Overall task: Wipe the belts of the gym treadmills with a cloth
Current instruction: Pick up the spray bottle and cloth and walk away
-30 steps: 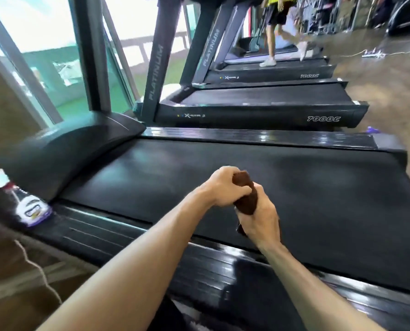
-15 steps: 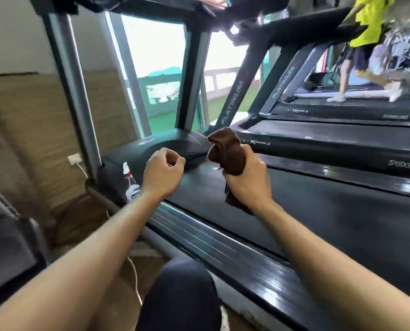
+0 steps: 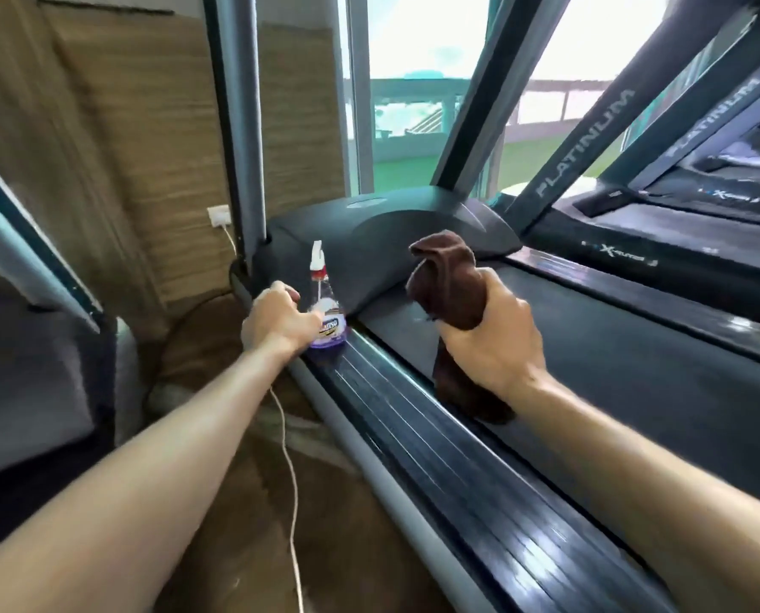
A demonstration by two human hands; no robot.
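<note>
My right hand (image 3: 488,334) grips a bunched dark brown cloth (image 3: 446,280) and holds it upright over the near edge of the black treadmill belt (image 3: 612,360); the cloth's lower end hangs down to the ribbed side rail (image 3: 435,457). A clear spray bottle (image 3: 327,311) with purple liquid and a white nozzle stands on the front end of that rail, beside the motor cover (image 3: 391,227). My left hand (image 3: 276,323) is at the bottle's lower left side, with curled fingers and the thumb against the label.
The treadmill's grey upright post (image 3: 241,126) rises just behind the bottle. A white cable (image 3: 291,480) runs from a wall socket (image 3: 218,214) across the brown floor on the left. Another treadmill (image 3: 634,254) stands close on the right, with windows behind.
My view swung left toward the treadmill's front. The left hand let go of the cloth and moved left to the spray bottle. The right hand kept the cloth.
</note>
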